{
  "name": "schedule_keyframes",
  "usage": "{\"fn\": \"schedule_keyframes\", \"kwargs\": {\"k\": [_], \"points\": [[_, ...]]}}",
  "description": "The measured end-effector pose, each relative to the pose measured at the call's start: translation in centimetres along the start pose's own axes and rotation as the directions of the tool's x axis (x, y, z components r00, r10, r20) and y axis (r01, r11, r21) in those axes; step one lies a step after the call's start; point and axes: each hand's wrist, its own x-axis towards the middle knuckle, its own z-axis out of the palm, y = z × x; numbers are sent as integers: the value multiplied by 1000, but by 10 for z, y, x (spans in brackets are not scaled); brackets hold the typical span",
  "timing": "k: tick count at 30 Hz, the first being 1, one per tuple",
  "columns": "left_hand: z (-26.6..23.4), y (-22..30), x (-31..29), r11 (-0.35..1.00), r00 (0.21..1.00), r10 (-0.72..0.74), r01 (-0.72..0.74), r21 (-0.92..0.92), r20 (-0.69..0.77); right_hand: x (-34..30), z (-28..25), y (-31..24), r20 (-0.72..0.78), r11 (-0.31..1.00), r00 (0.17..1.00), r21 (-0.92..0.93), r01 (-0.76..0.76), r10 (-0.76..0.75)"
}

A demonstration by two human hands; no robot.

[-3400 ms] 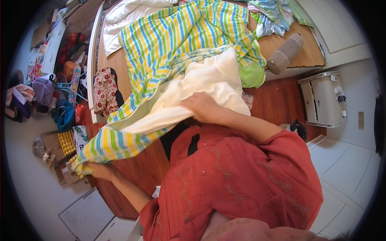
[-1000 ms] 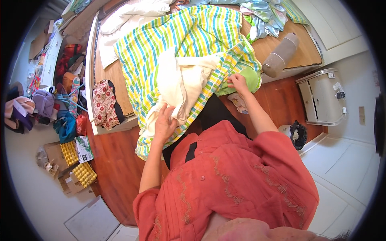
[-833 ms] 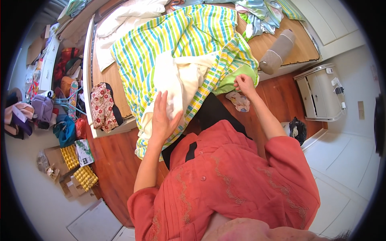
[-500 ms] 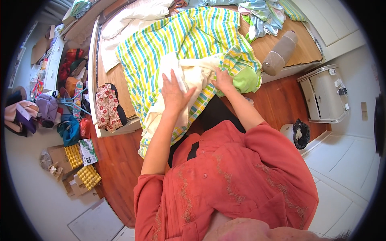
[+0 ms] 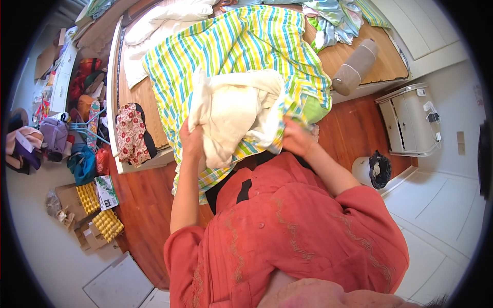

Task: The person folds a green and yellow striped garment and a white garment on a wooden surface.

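Observation:
A striped duvet cover (image 5: 241, 36) in yellow, green, blue and white is spread over the bed and hangs past its near edge. On its near part lies a bunched cream quilt (image 5: 231, 110), its folds raised toward me. My left hand (image 5: 191, 139) is closed on the quilt's left edge. My right hand (image 5: 297, 137) grips the bunched striped edge of the cover at the right, its fingertips partly hidden by cloth. The cover's plain green side (image 5: 312, 109) shows just beyond that hand.
A grey-brown rolled bundle (image 5: 355, 66) lies at the bed's right. Floral cloth (image 5: 132, 134) sits on the left corner, white bedding (image 5: 164, 23) behind. A lidded bin (image 5: 379, 169) and small cabinet (image 5: 411, 120) stand right; bags (image 5: 55, 136) and egg trays (image 5: 107, 224) are left.
My left hand has moved from lying spread on the cloth to gripping the quilt's left edge, nearer me. My right hand has come closer too. The cream quilt is opened wider and lifted.

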Motion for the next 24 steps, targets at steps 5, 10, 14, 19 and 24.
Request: {"fn": "schedule_keyframes", "kwargs": {"k": [5, 10, 14, 19, 24], "points": [[-44, 65, -32, 940, 997, 63, -76, -332, -48, -35, 68, 9, 210, 909, 958, -405, -99, 197], [-88, 62, -61, 984, 939, 148, -108, -141, 310, -28, 24, 10, 129, 647, 936, -752, -122, 326], [-51, 43, -81, 996, 867, -64, 26, 84, 494, -40, -3, 17, -222, 408, 975, -892, -197, -16], [-26, 39, -95, 989, 803, -134, 75, 125, 581, -58, 21, -2, -477, 753, 879, -575, -319, 8], [-17, 67, -92, 748, 802, -127, -310, 587, 584, -48, 2, -10, -620, 737, 771, -587, -335, -143]]}}
